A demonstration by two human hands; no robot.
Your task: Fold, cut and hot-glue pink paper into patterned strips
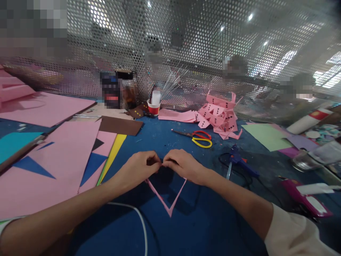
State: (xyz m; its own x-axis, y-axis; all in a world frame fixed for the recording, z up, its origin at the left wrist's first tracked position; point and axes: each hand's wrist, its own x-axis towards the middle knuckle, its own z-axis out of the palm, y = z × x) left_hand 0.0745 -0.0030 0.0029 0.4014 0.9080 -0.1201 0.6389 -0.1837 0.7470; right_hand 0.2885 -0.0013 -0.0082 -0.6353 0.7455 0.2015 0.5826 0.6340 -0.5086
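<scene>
The left hand (142,165) and right hand (184,164) met at the fingertips, both pinched on a folded pink paper strip (170,211), whose V-shaped bend hung below them, over the blue tabletop (202,227). Beyond lay scissors (190,134) with red and yellow handles, near pink strips (217,113) marked with black dots. Markings on the red-and-white paper cup (153,107) and the pale label on a magenta tool (295,197) were too blurred to read.
</scene>
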